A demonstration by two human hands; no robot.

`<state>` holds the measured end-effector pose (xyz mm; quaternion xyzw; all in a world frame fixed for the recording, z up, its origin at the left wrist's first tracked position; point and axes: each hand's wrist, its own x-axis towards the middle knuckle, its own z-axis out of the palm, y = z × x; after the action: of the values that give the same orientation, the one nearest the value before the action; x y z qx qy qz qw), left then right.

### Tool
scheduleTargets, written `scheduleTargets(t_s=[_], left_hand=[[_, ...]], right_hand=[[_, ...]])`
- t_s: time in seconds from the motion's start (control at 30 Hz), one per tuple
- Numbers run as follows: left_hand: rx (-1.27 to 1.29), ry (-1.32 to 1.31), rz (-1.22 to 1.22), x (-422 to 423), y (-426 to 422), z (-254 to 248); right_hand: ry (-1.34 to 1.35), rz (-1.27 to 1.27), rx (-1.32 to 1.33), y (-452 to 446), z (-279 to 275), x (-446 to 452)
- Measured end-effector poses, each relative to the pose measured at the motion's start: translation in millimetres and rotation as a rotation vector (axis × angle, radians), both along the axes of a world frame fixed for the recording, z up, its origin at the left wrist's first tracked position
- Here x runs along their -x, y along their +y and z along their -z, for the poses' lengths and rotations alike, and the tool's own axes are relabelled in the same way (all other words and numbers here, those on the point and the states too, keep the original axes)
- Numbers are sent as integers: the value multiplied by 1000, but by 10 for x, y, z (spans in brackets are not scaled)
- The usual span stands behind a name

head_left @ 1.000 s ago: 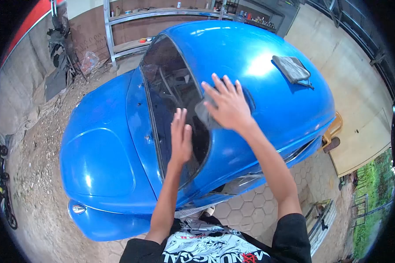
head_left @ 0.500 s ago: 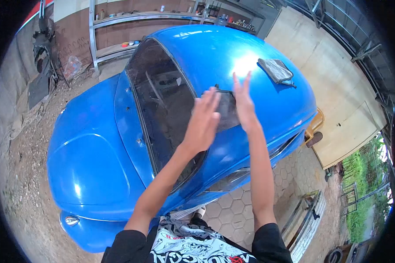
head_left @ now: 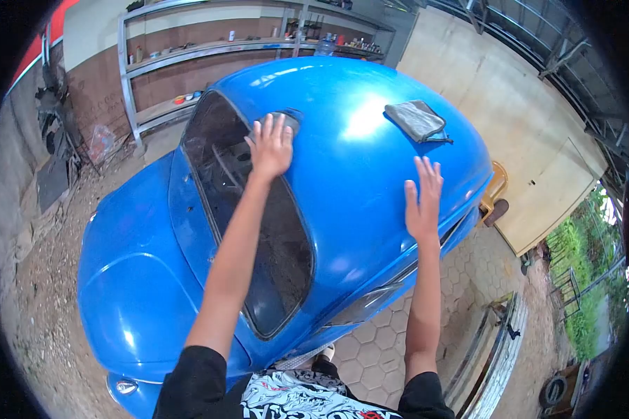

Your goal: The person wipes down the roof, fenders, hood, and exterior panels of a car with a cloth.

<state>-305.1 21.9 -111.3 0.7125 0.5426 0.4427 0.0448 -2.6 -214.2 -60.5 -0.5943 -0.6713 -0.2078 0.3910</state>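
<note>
My left hand [head_left: 271, 148] lies flat with its fingers stretched out on a dark grey cloth [head_left: 291, 124], by the roof's front edge above the windshield. The fingers hide part of this cloth. My right hand [head_left: 424, 202] is open and empty, raised near the side of the roof, its fingers up and slightly apart; whether it touches the paint I cannot tell. A blue rounded car [head_left: 356, 188] fills the middle of the view. Farther back on its roof, beyond my right hand, rests a second, folded grey cloth [head_left: 416, 120].
A metal shelf [head_left: 210, 52] with bottles and small items stands behind the car. At the right are a yellow chair [head_left: 496, 185], a large wooden panel [head_left: 482, 105] and a long weathered frame [head_left: 493, 356] on the paving. The car's windshield [head_left: 258, 230] slopes below my left arm.
My left hand and the cloth under it have moved away from me and left toward the windshield's top edge. My right hand has moved right and back, apart from the left. The view has shifted slightly.
</note>
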Motion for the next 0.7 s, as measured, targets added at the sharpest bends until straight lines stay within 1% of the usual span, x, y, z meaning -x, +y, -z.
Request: scheduleTargets(t_s=[0.03, 0.1, 0.13, 0.17, 0.2, 0.23, 0.3, 0.33, 0.4, 0.5, 0.53, 0.57, 0.6, 0.63, 0.67, 0.7], left_hand=[[46, 33, -8, 63, 143, -70], [102, 73, 1, 102, 504, -95], [48, 81, -16, 45, 472, -151], [-30, 134, 107, 11, 407, -152], [-105, 186, 225, 15, 235, -188], [-182, 245, 344, 36, 4, -243], [-232, 306, 497, -133, -932, -332], [-271, 338, 622, -172, -1285, -297], [-279, 414, 773, -264, -1894, -185], [-188, 343, 806, -265, -1482, -312], [-228, 342, 687, -284, -1122, -382], [-160, 383, 523, -280, -767, -525], [-203, 417, 356, -266, -251, -462], [-127, 324, 320, -289, 55, -470], [-58, 327, 311, -301, 297, -470], [-53, 232, 294, -319, 306, -461]], right_hand=[[72, 63, -29, 4, 85, -137], [161, 135, 48, 61, 243, -233], [183, 150, 79, 109, 307, -210], [197, 161, 117, 145, 353, -205], [193, 158, 174, 99, 256, -156], [206, 155, 161, 97, 294, -169], [224, 139, 131, 137, 337, -210], [223, 138, 142, 124, 327, -200], [218, 132, 153, 99, 324, -188], [211, 127, 148, 130, 346, -217], [217, 126, 144, 143, 324, -216], [225, 129, 149, 117, 337, -212], [235, 134, 153, 102, 357, -222], [240, 135, 149, 125, 359, -235], [247, 134, 141, 138, 362, -249], [248, 136, 139, 154, 352, -270]])
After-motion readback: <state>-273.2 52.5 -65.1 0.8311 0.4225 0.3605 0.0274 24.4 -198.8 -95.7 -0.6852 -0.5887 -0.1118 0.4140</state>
